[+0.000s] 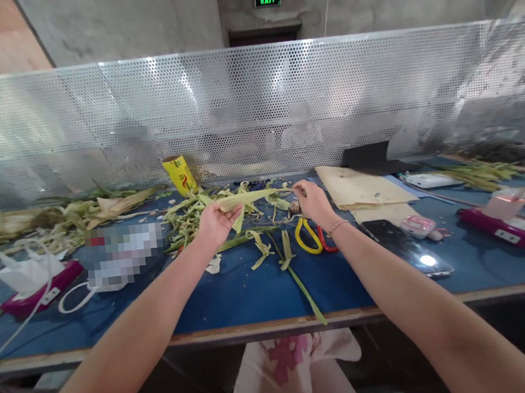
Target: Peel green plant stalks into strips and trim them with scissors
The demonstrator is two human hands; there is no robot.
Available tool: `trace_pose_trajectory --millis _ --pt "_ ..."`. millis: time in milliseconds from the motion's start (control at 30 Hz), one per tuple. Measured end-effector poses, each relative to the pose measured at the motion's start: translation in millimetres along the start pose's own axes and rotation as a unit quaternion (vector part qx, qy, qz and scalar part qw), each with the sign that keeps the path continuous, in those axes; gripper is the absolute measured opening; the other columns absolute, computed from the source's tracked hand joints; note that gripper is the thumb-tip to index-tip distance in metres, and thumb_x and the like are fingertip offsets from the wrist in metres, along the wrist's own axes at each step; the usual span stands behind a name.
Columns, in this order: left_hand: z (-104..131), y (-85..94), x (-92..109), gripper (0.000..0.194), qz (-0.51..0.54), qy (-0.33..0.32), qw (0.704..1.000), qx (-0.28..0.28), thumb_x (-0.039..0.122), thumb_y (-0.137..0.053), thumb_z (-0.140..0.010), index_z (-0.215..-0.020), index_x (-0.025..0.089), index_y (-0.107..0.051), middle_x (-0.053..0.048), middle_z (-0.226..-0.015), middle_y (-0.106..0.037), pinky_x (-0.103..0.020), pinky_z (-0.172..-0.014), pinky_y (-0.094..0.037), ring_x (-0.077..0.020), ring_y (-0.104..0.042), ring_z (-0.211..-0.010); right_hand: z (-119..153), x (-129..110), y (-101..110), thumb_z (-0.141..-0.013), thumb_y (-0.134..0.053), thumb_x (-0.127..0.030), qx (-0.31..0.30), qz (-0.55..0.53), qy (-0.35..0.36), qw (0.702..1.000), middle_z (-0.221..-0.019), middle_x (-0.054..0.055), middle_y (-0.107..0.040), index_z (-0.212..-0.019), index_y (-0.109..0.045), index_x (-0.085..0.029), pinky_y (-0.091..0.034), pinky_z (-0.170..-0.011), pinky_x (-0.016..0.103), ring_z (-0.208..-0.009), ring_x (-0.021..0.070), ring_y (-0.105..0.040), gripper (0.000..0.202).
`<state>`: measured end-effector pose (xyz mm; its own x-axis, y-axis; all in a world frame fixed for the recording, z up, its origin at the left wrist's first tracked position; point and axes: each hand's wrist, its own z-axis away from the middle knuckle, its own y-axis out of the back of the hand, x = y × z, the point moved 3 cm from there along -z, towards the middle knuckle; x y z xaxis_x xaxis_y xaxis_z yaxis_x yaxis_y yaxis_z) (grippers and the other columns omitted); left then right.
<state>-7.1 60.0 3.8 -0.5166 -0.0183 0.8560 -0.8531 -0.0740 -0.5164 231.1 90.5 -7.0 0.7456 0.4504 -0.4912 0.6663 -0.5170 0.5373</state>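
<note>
A pale green corn husk strip (255,195) is stretched level between my two hands, above the blue table (254,297). My left hand (218,223) grips its broad end, thumb on top. The fingertips of my right hand (310,201) pinch its narrow end. Under and behind the strip lies a heap of husk scraps (183,223). Scissors (308,236) with one yellow and one red handle loop rest beside my right wrist, their blades hidden. Nearer the front edge lie a knotted husk piece (261,250) and a long green leaf strip (306,295).
A yellow can-like tube (180,175) leans behind the heap, before a perforated metal screen (243,98). Magenta power strips (42,291) (509,227) sit at both sides. On the right are brown paper sheets (359,185), a dark phone (403,247) and a pink case (418,226).
</note>
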Motion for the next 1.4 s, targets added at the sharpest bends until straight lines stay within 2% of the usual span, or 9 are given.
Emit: trace_pose_trajectory --millis 233,400,467,600,767,967,1067,1233,1400 --pt "0 0.5 6 0.033 0.057 0.029 0.998 0.022 0.011 -0.033 -0.072 -0.099 0.001 -0.05 -0.014 -0.066 -0.064 -0.025 -0.061 -0.054 -0.0182 -0.064 -0.064 -3 26 -3 -0.074 -0.038 -0.018 0.014 0.012 -0.077 0.997 -0.081 0.009 -0.058 -0.083 -0.056 -0.017 -0.042 -0.075 0.035 -0.081 0.0204 -0.052 0.02" --pt "-2 3.2 3 0.036 0.062 0.066 0.995 0.031 0.012 -0.032 -0.074 -0.105 -0.001 -0.046 -0.017 -0.069 -0.064 -0.026 -0.059 -0.054 -0.0198 -0.064 -0.066 1 11 10 -0.063 -0.045 -0.013 0.043 0.079 -0.131 0.987 -0.108 0.014 -0.048 -0.103 -0.05 -0.017 -0.037 -0.081 0.046 -0.1 0.0287 -0.044 0.04" --pt "-2 4.0 2 0.036 0.055 0.074 0.995 0.041 0.013 -0.031 -0.075 -0.105 0.0 -0.046 -0.017 -0.069 -0.064 -0.026 -0.06 -0.054 -0.0198 -0.064 -0.068 4 -6 15 -0.063 -0.046 -0.013 0.06 0.086 -0.064 0.992 -0.114 0.013 -0.045 -0.108 -0.048 -0.017 -0.035 -0.085 0.046 -0.104 0.0287 -0.041 0.046" --pt "1 0.3 2 0.028 0.027 0.067 0.997 0.029 0.017 -0.035 -0.077 -0.094 0.004 -0.052 -0.014 -0.066 -0.064 -0.027 -0.063 -0.054 -0.0195 -0.064 -0.067 13 -37 12 -0.069 -0.048 -0.017 0.026 0.083 0.113 0.99 -0.117 0.01 -0.047 -0.112 -0.047 -0.018 -0.031 -0.091 0.041 -0.108 0.0251 -0.039 0.043" --pt "6 -5.3 1 0.005 -0.035 0.016 0.999 -0.034 0.013 -0.052 -0.073 -0.07 0.01 -0.055 -0.009 -0.063 -0.065 -0.023 -0.068 -0.053 -0.0147 -0.064 -0.065 17 -45 0 -0.079 -0.047 -0.031 -0.045 0.126 0.131 0.982 -0.101 0.008 -0.056 -0.099 -0.057 -0.02 -0.035 -0.083 0.041 -0.096 0.0241 -0.048 0.024" --pt "5 -5.0 -1 0.013 -0.089 -0.022 0.995 -0.032 0.011 -0.046 -0.078 -0.07 0.009 -0.055 -0.008 -0.067 -0.066 -0.026 -0.072 -0.054 -0.013 -0.064 -0.064 19 -54 2 -0.077 -0.049 -0.044 -0.064 0.09 0.175 0.978 -0.093 0.009 -0.057 -0.094 -0.057 -0.018 -0.039 -0.08 0.037 -0.091 0.0229 -0.051 0.033" --pt "6 -5.9 0 0.014 -0.103 -0.029 0.994 -0.038 0.015 -0.046 -0.08 -0.073 0.009 -0.057 -0.009 -0.07 -0.067 -0.027 -0.075 -0.053 -0.0139 -0.065 -0.067 23 -61 2 -0.078 -0.05 -0.038 -0.075 0.081 0.206 0.972 -0.093 0.009 -0.057 -0.095 -0.057 -0.017 -0.039 -0.08 0.034 -0.09 0.0214 -0.051 0.028" --pt "8 -7.3 1 0.021 -0.114 -0.018 0.992 -0.046 0.023 -0.045 -0.081 -0.074 0.008 -0.059 -0.011 -0.065 -0.067 -0.027 -0.07 -0.053 -0.0152 -0.065 -0.065 20 -61 2 -0.083 -0.037 -0.022 -0.081 0.012 0.155 0.984 -0.079 0.006 -0.056 -0.078 -0.058 -0.016 -0.039 -0.068 0.025 -0.075 0.0148 -0.052 0.022" --pt "10 -9.0 2 0.037 -0.081 -0.001 0.995 -0.063 0.04 -0.043 -0.08 -0.076 0.007 -0.06 -0.011 -0.063 -0.067 -0.026 -0.064 -0.054 -0.0161 -0.065 -0.061 16 -57 4 -0.08 -0.04 -0.031 -0.094 -0.041 0.043 0.994 -0.048 -0.003 -0.039 -0.05 -0.045 -0.016 -0.027 -0.051 0.023 -0.048 0.0087 -0.037 0.034"
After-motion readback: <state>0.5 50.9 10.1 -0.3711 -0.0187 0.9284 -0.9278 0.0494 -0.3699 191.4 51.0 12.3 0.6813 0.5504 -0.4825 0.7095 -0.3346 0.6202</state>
